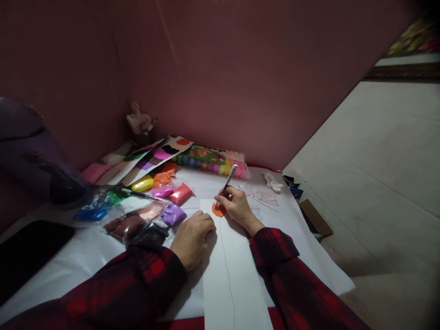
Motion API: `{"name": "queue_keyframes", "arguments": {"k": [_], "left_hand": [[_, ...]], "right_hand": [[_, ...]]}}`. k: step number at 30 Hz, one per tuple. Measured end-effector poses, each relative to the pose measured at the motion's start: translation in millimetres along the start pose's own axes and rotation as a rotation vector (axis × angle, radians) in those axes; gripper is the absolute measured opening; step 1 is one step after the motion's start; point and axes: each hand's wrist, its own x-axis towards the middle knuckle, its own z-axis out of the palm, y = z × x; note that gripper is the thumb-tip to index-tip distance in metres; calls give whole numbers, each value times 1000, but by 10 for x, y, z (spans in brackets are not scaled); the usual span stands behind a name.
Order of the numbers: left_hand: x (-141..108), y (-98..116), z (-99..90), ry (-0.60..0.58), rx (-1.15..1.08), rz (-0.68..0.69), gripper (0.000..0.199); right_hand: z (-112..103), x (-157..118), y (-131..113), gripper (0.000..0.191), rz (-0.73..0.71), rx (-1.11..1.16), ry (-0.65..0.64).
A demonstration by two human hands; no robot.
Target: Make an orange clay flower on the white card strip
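Observation:
My right hand grips a fork with a striped handle, tilted with its tines down. The tines touch a small flattened piece of orange clay near the far end of a long white card strip. A thin wavy line runs down the strip from the clay towards me. Loosely curled, my left hand rests at the strip's left edge, and nothing shows in its fingers.
Several clay packets in many colours lie to the left. Behind them are colour-patched cards and a clay package. A crumpled white tissue sits right. A dark flat object lies front left. Pink walls stand behind.

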Motion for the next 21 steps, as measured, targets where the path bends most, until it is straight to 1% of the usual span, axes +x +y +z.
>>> {"name": "queue_keyframes", "arguments": {"k": [9,21], "left_hand": [[-7,16,-9,8,-5,-2,36],[-5,18,-5,1,5,-10,35]], "right_hand": [[0,-7,-19,9,-10,4,-69],[53,48,-2,9,-31,-10,-47]]}}
